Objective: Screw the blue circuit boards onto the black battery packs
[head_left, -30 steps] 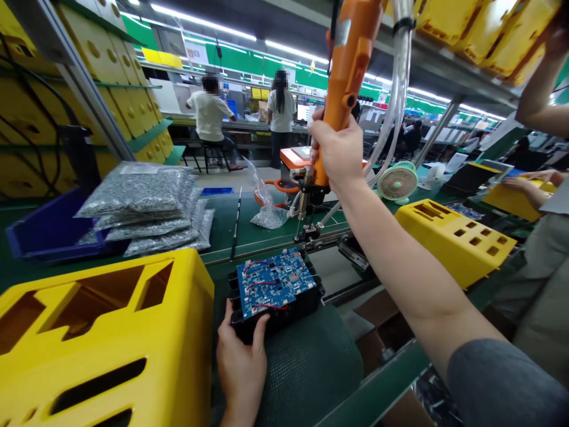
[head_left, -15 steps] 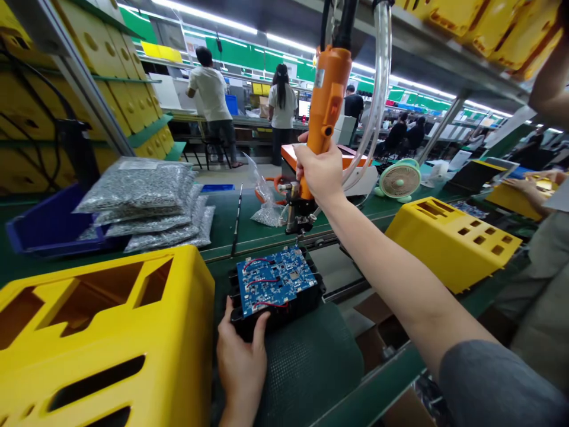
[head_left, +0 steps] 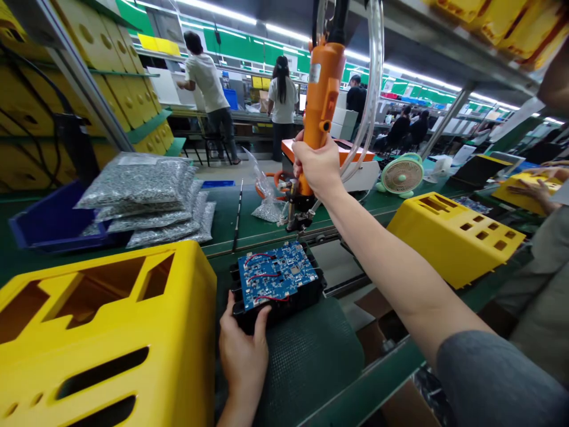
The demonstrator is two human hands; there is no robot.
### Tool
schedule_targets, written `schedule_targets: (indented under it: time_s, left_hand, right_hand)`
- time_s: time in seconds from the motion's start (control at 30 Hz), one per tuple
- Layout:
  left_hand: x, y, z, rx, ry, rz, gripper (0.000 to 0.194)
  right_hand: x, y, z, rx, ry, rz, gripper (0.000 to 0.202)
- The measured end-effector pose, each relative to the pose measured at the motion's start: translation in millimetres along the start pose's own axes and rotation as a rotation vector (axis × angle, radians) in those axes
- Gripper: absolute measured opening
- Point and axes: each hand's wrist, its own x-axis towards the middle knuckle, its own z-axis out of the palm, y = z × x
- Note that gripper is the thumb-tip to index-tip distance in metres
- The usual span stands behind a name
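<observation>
A blue circuit board (head_left: 275, 274) with red and black wires lies on a black plastic housing (head_left: 306, 295) on the green bench. My left hand (head_left: 246, 350) grips the near left corner of that housing, thumb on the front side and fingers round the left. In my right hand (head_left: 319, 165) is an orange electric screwdriver (head_left: 324, 89), held upright by its lower body. Its metal tip end (head_left: 299, 220) hangs above the far right edge of the board, seemingly apart from it. Cables and clear tubes run up from the screwdriver's top.
Large yellow housings stand at left (head_left: 178, 332) and right (head_left: 453, 237). Bags of screws (head_left: 142, 190) are piled by a blue bin (head_left: 44, 222). Behind are a thin black rod (head_left: 238, 213), an opened clear bag (head_left: 267, 207) and a green fan (head_left: 402, 176). A co-worker's hands (head_left: 533, 193) are at far right.
The view has shifted slightly. My right hand still holds the screwdriver above the board's far edge, and my left hand keeps its grip on the black housing.
</observation>
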Motion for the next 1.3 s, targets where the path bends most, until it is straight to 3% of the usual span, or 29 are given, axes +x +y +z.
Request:
schedule_targets:
  time_s: [0.37, 0.73, 1.3]
  left_hand:
    - [0.1, -5.9, 1.9, -0.001, 0.010, 0.029, 0.078]
    - [-0.7, -2.6, 1.0, -0.006, 0.009, 0.021, 0.078]
    - [-1.2, -1.7, 1.5, -0.011, 0.006, 0.026, 0.077]
  right_hand:
    - [33.0, -28.9, -2.9, -0.011, 0.103, -0.132, 0.014]
    - [-8.3, -21.2, 20.8, 0.074, 0.003, -0.053, 0.015]
    - [-12.6, -8.5, 25.0, 0.070, -0.047, -0.026, 0.018]
